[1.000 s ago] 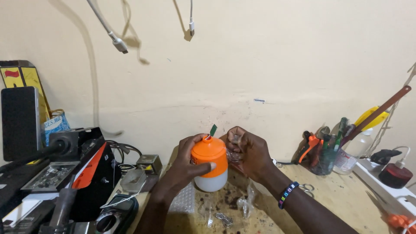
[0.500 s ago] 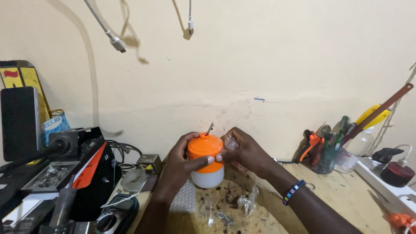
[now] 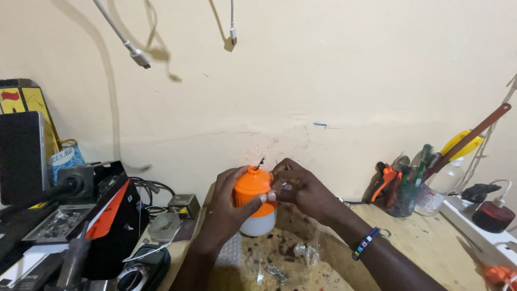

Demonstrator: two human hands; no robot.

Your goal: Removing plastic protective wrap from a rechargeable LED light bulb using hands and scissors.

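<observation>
An orange-and-white lamp bulb (image 3: 254, 202) is held upright above the workbench (image 3: 431, 237), orange base on top and white dome below. My left hand (image 3: 226, 207) wraps around its left side. My right hand (image 3: 299, 186) is at the orange top on the right, fingers pinched on a small shiny part (image 3: 285, 186) close to a thin dark wire end (image 3: 262, 160) that sticks up from the bulb. A beaded bracelet (image 3: 366, 242) sits on my right wrist.
Small metal bits and clear plastic scraps (image 3: 280, 264) lie on the stained bench below the bulb. Black electronic gear with an orange panel (image 3: 102, 213) crowds the left. A cup of tools (image 3: 404, 188), a clear bottle (image 3: 444, 186) and a white power strip (image 3: 474, 226) stand right. Two cables (image 3: 134, 51) hang overhead.
The bulb and both hands have stayed in the same place. My right fingers have closed tighter over the orange top, and the green-tipped piece seen above the bulb earlier is out of sight.
</observation>
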